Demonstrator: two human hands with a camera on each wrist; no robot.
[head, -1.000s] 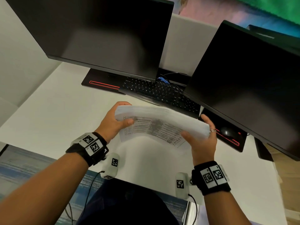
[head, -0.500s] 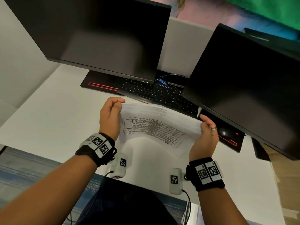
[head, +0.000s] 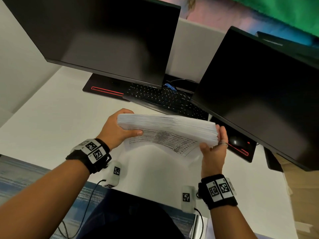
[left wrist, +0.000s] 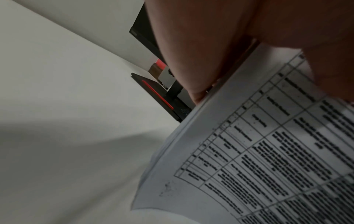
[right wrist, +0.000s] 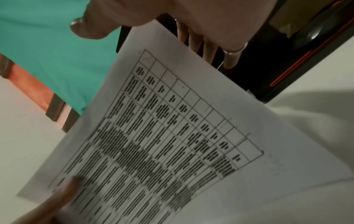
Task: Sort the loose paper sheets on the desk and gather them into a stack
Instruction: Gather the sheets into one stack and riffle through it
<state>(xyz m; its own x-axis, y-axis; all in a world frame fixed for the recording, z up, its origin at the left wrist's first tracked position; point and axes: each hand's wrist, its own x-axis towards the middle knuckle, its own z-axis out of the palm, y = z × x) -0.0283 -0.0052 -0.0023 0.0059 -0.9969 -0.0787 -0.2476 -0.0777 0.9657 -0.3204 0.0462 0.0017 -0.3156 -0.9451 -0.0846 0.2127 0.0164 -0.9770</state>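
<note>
A thick stack of white paper [head: 165, 123] hangs above the white desk [head: 51, 121], held between both hands with its long edge turned up toward me. A printed table covers its near face [left wrist: 268, 151] [right wrist: 172, 136]. My left hand [head: 119, 128] grips the left end, thumb on the printed face and fingers behind. My right hand [head: 214, 147] holds the right end, its ringed fingers [right wrist: 210, 50] behind the sheets and the thumb at the front. The left thumb [right wrist: 57, 201] shows on the page in the right wrist view.
Two dark monitors [head: 110, 37] [head: 262, 87] stand close behind the hands. A black keyboard [head: 164, 99] lies under them. A mouse [head: 237, 141] sits on a black red-trimmed pad at the right. Bare desk spreads to the left.
Half a second ago the stack stood lower, its printed face toward me. Both hands have now lifted it and tipped its top edge toward me, as it was a second ago.
</note>
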